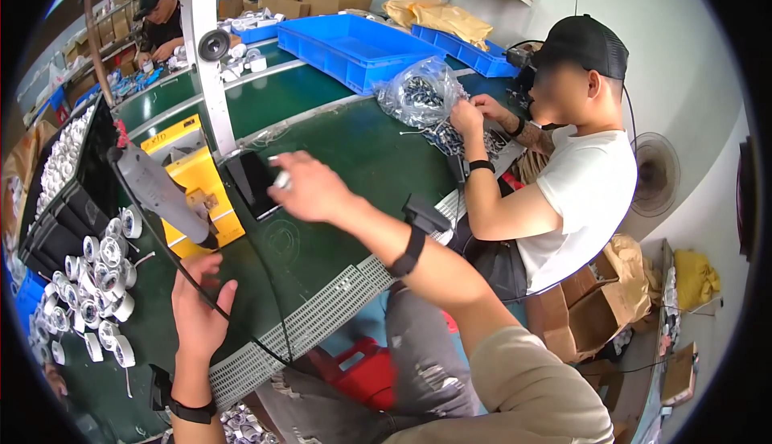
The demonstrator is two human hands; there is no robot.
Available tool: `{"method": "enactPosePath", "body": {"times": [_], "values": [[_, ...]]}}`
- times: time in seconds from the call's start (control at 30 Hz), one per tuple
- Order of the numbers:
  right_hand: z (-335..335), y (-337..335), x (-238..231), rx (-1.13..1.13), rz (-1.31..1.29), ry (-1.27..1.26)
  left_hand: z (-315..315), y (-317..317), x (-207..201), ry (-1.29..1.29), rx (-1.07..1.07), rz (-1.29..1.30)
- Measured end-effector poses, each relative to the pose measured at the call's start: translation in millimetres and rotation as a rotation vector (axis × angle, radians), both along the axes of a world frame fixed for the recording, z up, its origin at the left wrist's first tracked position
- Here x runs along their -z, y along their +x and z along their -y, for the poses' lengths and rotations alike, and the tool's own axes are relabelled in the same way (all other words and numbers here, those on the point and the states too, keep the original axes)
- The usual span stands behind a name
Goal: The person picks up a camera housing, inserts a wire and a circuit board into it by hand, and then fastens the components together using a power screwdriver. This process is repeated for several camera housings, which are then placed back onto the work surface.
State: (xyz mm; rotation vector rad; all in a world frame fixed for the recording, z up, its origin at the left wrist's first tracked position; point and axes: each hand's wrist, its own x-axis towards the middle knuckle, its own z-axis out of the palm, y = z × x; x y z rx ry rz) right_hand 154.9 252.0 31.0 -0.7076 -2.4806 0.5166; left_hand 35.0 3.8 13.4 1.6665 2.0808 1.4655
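Observation:
My left hand [201,307] is just below the tip of a grey electric screwdriver [165,195], thumb and fingers apart, nothing seen in it. The screwdriver hangs tilted in front of a yellow fixture [211,185], which has a small part in its recess. A black cable crosses in front of my left hand. To the right, my right hand [315,191] pinches a small white part [281,180], mostly covered by the fingers. Beneath that hand lies a flat black rectangular object [252,183] beside the fixture.
Many white round parts [100,275] with wires are heaped at the left, beside a black bin [68,195] of white pieces. Blue trays [354,50] stand across the green table [346,154]. A co-worker [583,178] at the right handles a clear bag [422,90] of metal parts.

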Motion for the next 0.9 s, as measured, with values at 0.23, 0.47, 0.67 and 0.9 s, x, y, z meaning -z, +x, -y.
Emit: {"method": "enactPosePath", "body": {"times": [0.23, 0.47, 0.67, 0.9], "values": [[118, -26, -9, -0.547, -0.39, -0.088, -7, -1, 10, 0.262, -0.069, -0.19], [111, -53, 5, -0.823, -0.62, -0.147, 8, -1, 6, 0.24, -0.146, 0.108], [89, -46, 24, -0.789, -0.337, -0.736, 15, -1, 4, 0.083, -0.23, -0.259], [90, -60, 31, -1.012, -0.281, -0.805, 34, 6, -25, -0.059, -0.204, -0.353]]}}
